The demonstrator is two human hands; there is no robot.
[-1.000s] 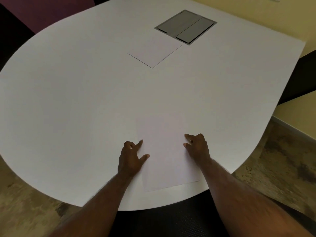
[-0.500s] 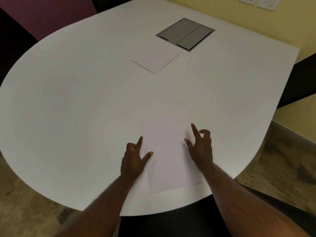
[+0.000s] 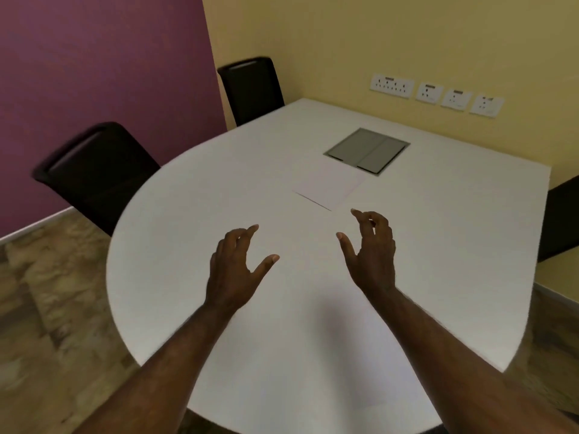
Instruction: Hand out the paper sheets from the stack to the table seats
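Note:
The stack of white paper sheets [image 3: 329, 187] lies on the white table [image 3: 188, 245], just in front of the grey cable hatch. A single white sheet [image 3: 354, 364] lies near the table's front edge, between my forearms, faint against the tabletop. My left hand [image 3: 235, 270] hovers above the table with its fingers loosely spread and holds nothing. My right hand [image 3: 371, 250] is raised a little nearer the stack, fingers loosely curled, also holding nothing. Both hands are short of the stack.
A grey cable hatch [image 3: 367, 150] is set into the table behind the stack. Black chairs stand at the left [image 3: 94, 170], at the far side [image 3: 252, 89] and at the right edge [image 3: 560, 220]. Wall sockets [image 3: 435, 93] line the yellow wall.
Both hands have lifted off the single sheet at the front edge and moved forward toward the stack. The camera has tilted up, bringing the chairs and walls into view.

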